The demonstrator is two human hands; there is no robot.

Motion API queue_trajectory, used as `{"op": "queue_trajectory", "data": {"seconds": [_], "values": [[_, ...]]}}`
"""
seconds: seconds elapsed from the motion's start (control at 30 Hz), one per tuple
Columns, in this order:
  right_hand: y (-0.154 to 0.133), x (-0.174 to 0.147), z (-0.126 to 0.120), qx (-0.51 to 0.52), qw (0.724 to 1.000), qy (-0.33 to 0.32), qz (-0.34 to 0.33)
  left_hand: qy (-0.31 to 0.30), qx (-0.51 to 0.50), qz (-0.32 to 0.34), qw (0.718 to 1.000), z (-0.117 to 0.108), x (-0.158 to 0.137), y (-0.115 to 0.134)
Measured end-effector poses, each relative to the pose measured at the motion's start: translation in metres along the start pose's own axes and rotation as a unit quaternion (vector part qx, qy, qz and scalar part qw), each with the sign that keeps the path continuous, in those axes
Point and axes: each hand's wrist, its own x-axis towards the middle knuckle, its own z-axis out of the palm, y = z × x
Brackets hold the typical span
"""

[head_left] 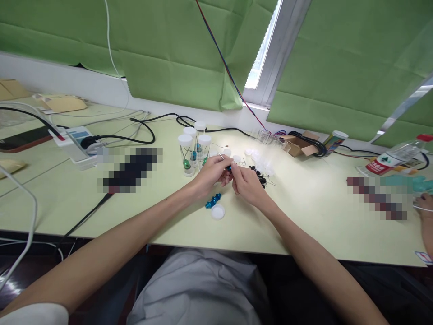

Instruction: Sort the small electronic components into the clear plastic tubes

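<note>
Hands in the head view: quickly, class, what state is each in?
Left hand: closed, holding a small blue piece.
Right hand: closed on the same piece.

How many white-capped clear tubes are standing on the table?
4, clustered beyond the left hand: front-left tube, front-right tube, middle tube just behind front-left, and rearmost tube. Others could be hidden behind these.

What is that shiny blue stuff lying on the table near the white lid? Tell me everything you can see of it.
The blue row is glossy, like metal or shiny plastic, with several rounded bulges; whether it is one piece or several cannot be told. It lies slantwise on the pale table, its far end toward the right. The white lid is close by on the wearer's side. Neither hand touches it.
</note>
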Motion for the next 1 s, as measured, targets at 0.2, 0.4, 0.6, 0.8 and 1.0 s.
{"op": "queue_trajectory", "data": {"seconds": [0.2,0.4,0.6,0.8,1.0], "values": [[0.0003,-0.0005,0.0000,-0.003,1.000,-0.002,-0.001,0.001,0.002,0.000,1.000,-0.0003,0.0010,-0.0008],[0.0013,-0.0005,0.0005,-0.013,1.000,-0.001,-0.003,0.004,0.005,0.000,1.000,-0.0003,0.0008,-0.0009],[0.0016,-0.0010,0.0010,-0.014,1.000,0.000,0.000,0.006,0.012,-0.006,1.000,0.0000,-0.0005,-0.0002],[0.0010,-0.0012,0.0007,-0.015,1.000,0.000,-0.001,0.008,0.013,-0.004,1.000,-0.0004,0.0001,-0.0006],[0.0007,-0.0007,0.0010,-0.014,1.000,0.000,0.000,0.006,0.014,-0.001,1.000,-0.0007,0.0009,-0.0015]]}}
